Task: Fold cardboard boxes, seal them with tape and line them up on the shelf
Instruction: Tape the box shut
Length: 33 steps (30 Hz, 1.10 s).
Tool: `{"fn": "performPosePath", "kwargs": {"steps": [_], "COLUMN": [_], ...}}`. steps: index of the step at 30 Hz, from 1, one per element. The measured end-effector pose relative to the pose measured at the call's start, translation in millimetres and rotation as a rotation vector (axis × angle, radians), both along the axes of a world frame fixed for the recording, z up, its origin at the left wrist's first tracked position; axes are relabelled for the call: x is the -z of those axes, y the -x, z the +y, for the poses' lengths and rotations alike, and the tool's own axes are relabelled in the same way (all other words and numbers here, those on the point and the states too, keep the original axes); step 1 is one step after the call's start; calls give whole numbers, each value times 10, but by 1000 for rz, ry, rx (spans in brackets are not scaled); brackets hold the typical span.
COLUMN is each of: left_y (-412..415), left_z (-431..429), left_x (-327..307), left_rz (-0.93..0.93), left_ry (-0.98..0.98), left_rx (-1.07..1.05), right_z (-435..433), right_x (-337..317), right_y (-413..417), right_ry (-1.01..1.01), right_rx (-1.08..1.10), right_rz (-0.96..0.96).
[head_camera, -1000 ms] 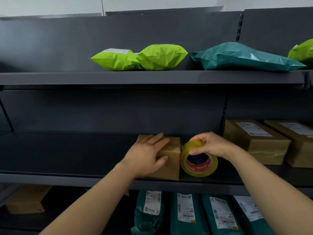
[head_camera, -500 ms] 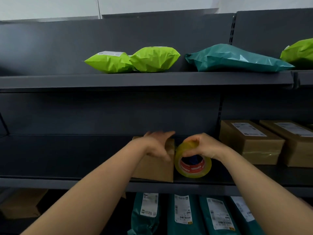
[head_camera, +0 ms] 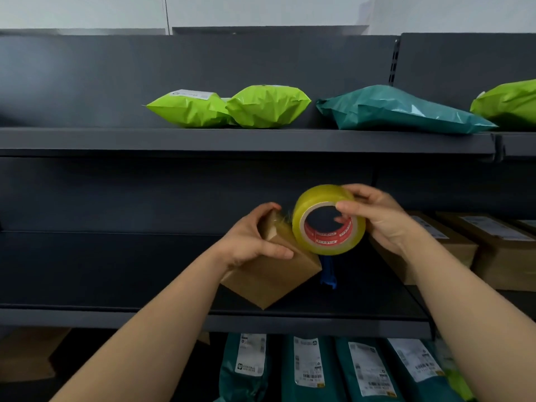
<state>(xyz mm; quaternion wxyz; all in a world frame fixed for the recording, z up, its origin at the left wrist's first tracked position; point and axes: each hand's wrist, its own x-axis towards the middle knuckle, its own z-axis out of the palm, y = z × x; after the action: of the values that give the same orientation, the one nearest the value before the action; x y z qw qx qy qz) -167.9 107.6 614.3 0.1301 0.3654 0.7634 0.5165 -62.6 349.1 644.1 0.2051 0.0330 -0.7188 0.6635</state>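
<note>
At the middle tier of the shelving, centre:

- Left hand [head_camera: 249, 239]: grasps the small brown cardboard box [head_camera: 269, 277], thumb across its near face, fingers curled over its upper end. A second ago this hand lay flat on top of the box.
- Right hand [head_camera: 380, 219]: grips the roll of yellowish clear packing tape with a red core [head_camera: 327, 221], thumb on the near rim, fingers over the top.
- Box: now tilted, upper end leaning left, where earlier it sat square on the dark grey middle shelf [head_camera: 116, 317]. Whether its low corner touches the shelf cannot be told.
- Roll: raised clear of the shelf, where it stood before; it touches the box's upper right edge. A clear strip appears to run from it onto the box's upper end.
- Blue plastic item [head_camera: 328, 272]: on the shelf behind the box, newly in view.
- Right: labelled brown cartons [head_camera: 504, 250].
- Upper shelf [head_camera: 116, 140]: two lime-green mailer bags [head_camera: 268, 105], one teal mailer bag [head_camera: 400, 111].
- Below: labelled teal bags [head_camera: 310, 369].
</note>
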Motion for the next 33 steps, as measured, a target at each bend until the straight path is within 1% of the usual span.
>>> {"fn": "performPosePath", "kwargs": {"steps": [1,4,8,11,16,21,25,33], "left_y": [0,46,123,144,155,156,166,224], "left_z": [-33,-174,-359,-393,-445,-493,-566,-710], "left_x": [43,97,198,254,289,310,354,475], "left_rz": [-31,-87,-148,-170,-178,-212,-267,-315], "left_ry": [-48,-109,-198,-238,-275,-303,-358,-402], "left_rx": [-1,9,20,20,42,42,27,6], "right_z": [-51,-132,-160,-178,-136,-155,-222,-363], "right_x": [-34,-144,-233,-281,-282,-164,-18,234], "right_y": [12,53,85,97,36,82,194,358], "right_ry": [-1,-39,-251,-313,-489,-547,-551,-518], "right_rx": [-3,-16,19,20,8,2,-10,-77], "right_rz": [0,-16,-118,-157,-271,-357,-379,-434]}}
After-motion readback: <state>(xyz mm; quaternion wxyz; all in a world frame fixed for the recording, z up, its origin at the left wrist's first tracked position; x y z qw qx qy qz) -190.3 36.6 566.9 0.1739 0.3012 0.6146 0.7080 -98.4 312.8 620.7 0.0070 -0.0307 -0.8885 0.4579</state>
